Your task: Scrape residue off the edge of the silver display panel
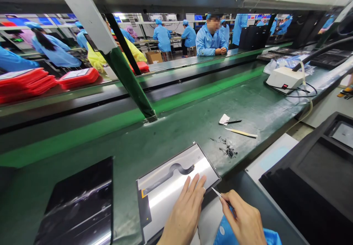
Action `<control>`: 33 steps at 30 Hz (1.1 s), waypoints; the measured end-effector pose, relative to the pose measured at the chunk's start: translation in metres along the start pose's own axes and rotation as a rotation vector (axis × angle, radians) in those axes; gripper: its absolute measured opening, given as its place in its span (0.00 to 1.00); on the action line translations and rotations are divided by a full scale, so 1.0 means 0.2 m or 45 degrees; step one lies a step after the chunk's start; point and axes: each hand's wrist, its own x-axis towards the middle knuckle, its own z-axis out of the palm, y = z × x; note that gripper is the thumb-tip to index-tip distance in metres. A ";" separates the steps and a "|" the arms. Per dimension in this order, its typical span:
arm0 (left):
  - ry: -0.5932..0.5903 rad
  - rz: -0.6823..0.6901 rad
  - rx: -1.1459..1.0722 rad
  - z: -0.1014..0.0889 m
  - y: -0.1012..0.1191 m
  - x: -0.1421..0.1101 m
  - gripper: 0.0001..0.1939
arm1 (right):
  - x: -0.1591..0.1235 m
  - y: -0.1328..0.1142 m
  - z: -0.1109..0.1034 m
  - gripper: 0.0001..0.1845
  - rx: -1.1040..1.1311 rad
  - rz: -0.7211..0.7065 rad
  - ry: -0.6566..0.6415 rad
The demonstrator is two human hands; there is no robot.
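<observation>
A silver-backed display panel (165, 201) with a dark flex cable (168, 175) lies at the bench's near edge. My left hand (186, 208) rests flat on its right part, fingers stretched out. In my right hand (241, 215) a pair of metal tweezers (217, 192) is pinched, its tip near the panel's right corner. Whether the tip touches the panel's edge I cannot tell. Beyond that corner sits a small heap of black scraps (228, 151). To the left lies a glossy black panel (79, 201).
Farther off on the green bench (193, 116) lie a cream-handled tool (242, 133) and a black stick with white paper (224, 119). A white box device (286, 79) stands far right. Black trays (311, 179) sit at right. A slanted post (129, 79) rises mid-bench; co-workers sit beyond.
</observation>
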 end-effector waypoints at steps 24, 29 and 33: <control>-0.069 0.033 0.050 -0.02 -0.02 0.00 0.23 | 0.00 0.08 0.02 0.16 0.509 0.488 -0.126; -0.097 0.028 0.046 0.00 -0.01 -0.01 0.29 | -0.01 0.09 0.03 0.14 0.424 0.426 -0.094; -0.109 -0.006 0.067 0.00 0.00 0.00 0.32 | -0.02 0.10 0.03 0.15 0.413 0.448 -0.115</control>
